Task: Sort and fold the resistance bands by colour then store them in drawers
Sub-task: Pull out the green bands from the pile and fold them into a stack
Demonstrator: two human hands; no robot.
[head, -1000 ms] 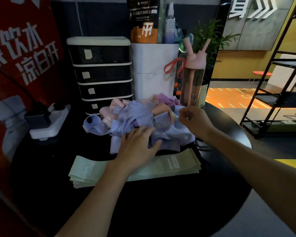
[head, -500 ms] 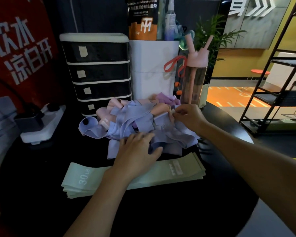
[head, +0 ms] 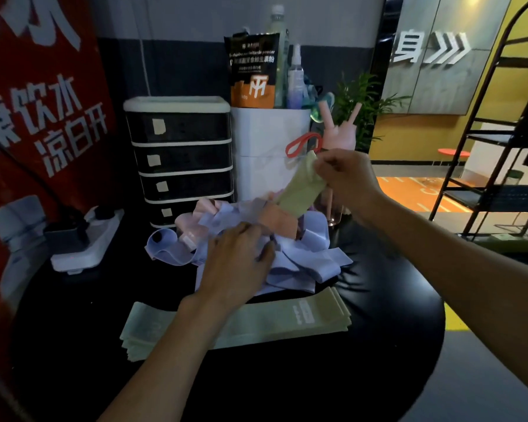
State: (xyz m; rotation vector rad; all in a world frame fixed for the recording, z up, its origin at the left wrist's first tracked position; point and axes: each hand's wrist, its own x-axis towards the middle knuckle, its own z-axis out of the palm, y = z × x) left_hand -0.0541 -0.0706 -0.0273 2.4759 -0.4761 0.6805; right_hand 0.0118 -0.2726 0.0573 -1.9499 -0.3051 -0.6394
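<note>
A tangled pile of resistance bands (head: 305,254), lilac, pink and peach, lies on the round black table (head: 287,376). My left hand (head: 238,263) presses flat on the pile with fingers spread. My right hand (head: 345,175) pinches the top end of a pale green band (head: 299,193), which hangs lifted above the pile, its lower end still among the others. A flat stack of pale green bands (head: 272,324) lies in front of the pile. The black drawer unit (head: 180,156) with white trim stands behind at the left, all drawers closed.
A white bin (head: 265,153) holding a pouch and bottles stands right of the drawers, with a pink bottle (head: 339,138) beside it. A power strip (head: 86,242) sits at the table's left edge. A black metal rack (head: 500,178) stands off to the right.
My right hand has taken hold of a pale green band and lifted it up out of the pile. My left hand stays pressed on the pile. The camera has tilted upward.
</note>
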